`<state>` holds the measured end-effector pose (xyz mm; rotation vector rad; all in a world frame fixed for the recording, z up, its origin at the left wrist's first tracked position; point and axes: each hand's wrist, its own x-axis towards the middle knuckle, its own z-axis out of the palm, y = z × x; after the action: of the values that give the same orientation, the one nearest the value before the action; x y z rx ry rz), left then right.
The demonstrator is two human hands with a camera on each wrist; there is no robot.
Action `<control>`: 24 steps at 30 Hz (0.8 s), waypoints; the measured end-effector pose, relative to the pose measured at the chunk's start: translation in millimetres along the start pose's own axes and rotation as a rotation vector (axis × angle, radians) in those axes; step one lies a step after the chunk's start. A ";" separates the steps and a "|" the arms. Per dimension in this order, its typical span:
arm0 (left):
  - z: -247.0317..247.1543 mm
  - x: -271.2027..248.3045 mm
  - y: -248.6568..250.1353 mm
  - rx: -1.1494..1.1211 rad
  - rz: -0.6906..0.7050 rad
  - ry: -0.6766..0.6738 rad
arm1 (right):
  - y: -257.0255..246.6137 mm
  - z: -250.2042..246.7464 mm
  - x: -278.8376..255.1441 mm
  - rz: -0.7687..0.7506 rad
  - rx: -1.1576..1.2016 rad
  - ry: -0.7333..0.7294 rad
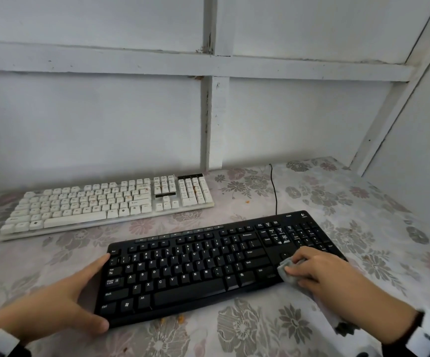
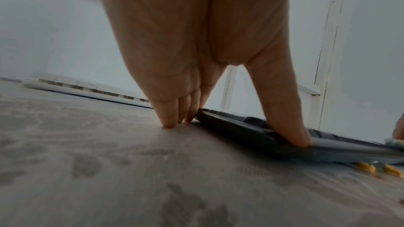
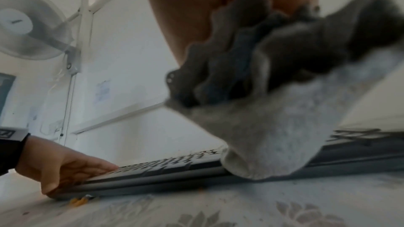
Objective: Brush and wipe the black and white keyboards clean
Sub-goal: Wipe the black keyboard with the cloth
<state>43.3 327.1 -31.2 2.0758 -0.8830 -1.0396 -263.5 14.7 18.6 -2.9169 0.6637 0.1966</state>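
Left hand (image 1: 54, 302) braces the black keyboard's (image 1: 198, 269) left end, thumb on near corner, fingers straight along the edge. Right hand (image 1: 322, 271) curled around a grey cloth (image 1: 287, 270), pressing it near the arrow keys. White keyboard (image 1: 105, 204) behind, apart, on floral tablecloth (image 1: 260, 336).

In front of me stands a white panelled wall (image 1: 105, 112) with painted wooden battens (image 1: 210, 99) crossing it. My bench (image 1: 324, 191) has a pale cloth with grey and pink flowers. A white fan (image 3: 28, 21) hangs on the wall
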 end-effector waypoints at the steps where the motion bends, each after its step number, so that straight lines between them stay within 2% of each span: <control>1: -0.4 0.3 -0.8 0.006 -0.001 -0.001 | 3.5 0.9 -0.3 0.007 -0.013 0.006; 7: -2.1 2.7 -5.7 0.044 0.013 0.017 | 28.3 -4.6 -6.0 0.094 -0.080 0.022; 11: -3.0 4.5 -9.1 0.034 0.018 0.006 | 44.1 -14.8 -10.2 0.162 -0.117 0.092; 14: -2.4 4.7 -9.4 0.030 0.029 0.009 | 30.4 -22.5 -8.0 0.091 0.046 0.104; 18: -2.4 4.8 -9.5 -0.005 0.026 0.011 | 0.2 -11.4 2.1 -0.069 0.142 -0.013; 24: -2.2 3.8 -8.5 -0.041 0.036 0.007 | 26.1 1.6 -3.1 0.021 0.049 0.013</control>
<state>49.3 329.4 -38.4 2.0212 -0.8852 -1.0225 -277.8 -7.0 14.6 -2.8685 0.6909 0.1615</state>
